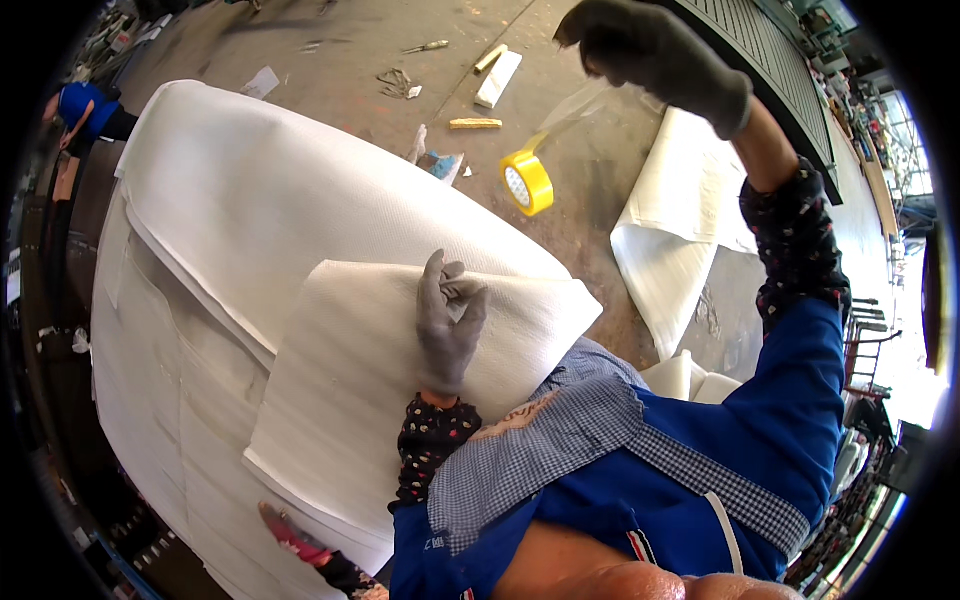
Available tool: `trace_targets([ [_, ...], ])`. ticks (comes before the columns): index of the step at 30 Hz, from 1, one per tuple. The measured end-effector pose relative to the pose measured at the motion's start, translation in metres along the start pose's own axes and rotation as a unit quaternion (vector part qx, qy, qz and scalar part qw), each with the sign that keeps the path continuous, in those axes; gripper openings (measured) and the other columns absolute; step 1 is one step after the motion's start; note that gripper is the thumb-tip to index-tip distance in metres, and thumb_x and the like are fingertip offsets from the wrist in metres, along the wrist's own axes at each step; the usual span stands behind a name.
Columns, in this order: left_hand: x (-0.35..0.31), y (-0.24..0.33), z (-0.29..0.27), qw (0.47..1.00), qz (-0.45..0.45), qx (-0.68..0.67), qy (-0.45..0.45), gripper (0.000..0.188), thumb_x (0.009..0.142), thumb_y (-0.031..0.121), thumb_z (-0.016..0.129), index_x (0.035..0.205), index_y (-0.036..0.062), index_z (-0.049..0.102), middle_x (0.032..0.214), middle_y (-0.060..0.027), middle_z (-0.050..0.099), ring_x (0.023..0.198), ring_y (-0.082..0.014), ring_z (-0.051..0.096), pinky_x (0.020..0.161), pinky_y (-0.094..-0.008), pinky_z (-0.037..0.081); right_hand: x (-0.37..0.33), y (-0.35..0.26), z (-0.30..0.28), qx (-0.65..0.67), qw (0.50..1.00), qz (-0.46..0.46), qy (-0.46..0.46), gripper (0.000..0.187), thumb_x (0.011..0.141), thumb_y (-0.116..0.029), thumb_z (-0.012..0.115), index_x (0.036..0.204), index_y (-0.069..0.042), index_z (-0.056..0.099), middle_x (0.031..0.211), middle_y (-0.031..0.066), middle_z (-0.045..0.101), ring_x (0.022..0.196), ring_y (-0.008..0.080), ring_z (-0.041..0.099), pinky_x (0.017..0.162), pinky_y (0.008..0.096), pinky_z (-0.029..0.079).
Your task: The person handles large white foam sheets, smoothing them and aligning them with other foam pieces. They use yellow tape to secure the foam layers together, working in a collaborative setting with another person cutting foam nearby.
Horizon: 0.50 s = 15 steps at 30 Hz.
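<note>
My left hand [450, 325], in a grey glove, rests on a folded white sheet [350, 370] over a large bulky white wrapped bundle [270, 170]. Its index finger stretches away from me, the others are bent and apart, and nothing shows in it. Raised at the upper right is my right hand [665, 65], gloved in dark grey, its fingers closed at the upper end of a clear strip of tape. From that strip a yellow-edged tape roll [527, 183] hangs beyond the bundle. The exact grip of the fingertips is hidden.
Another person's hand in a red glove [295, 540] is at the bundle's near left edge. A person in blue [85, 110] bends at far left. On the floor are a screwdriver [427, 47], foam pieces [498, 80] and a white sheet [675, 220]. A dark ribbed panel [770, 70] stands right.
</note>
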<state>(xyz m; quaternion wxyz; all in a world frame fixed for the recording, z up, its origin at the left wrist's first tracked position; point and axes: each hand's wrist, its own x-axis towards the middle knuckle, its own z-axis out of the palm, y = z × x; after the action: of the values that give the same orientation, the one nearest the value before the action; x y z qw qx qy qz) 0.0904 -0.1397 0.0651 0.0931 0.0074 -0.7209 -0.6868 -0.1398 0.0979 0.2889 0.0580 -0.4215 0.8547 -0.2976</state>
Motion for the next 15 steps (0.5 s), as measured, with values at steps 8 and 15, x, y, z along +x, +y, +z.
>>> trace_targets([
  [8,-0.001,0.012,0.0,0.986,0.126,0.105,-0.013,0.101,0.074,0.044,0.079,0.145,-0.0024,0.024,0.136,-0.0253,0.04,0.126,-0.035,0.046,0.099,-0.0416,0.046,0.001,-0.164,-0.08,-0.027,0.994,0.059,0.086,0.017,0.09,-0.004,0.058,0.106,0.001,0.059,0.079,0.0053,0.064,0.066,0.01,0.058,0.058,0.0233,0.051],
  [15,0.004,0.035,-0.02,0.923,0.224,0.267,0.164,0.087,0.073,0.057,0.074,0.132,-0.0005,0.046,0.125,-0.0191,0.048,0.111,-0.0342,0.049,0.103,-0.0499,0.03,-0.004,-0.127,-0.081,-0.039,0.996,0.072,0.022,0.013,0.091,-0.006,0.058,0.103,-0.001,0.059,0.079,0.0035,0.062,0.067,0.0089,0.056,0.06,0.023,0.049],
])
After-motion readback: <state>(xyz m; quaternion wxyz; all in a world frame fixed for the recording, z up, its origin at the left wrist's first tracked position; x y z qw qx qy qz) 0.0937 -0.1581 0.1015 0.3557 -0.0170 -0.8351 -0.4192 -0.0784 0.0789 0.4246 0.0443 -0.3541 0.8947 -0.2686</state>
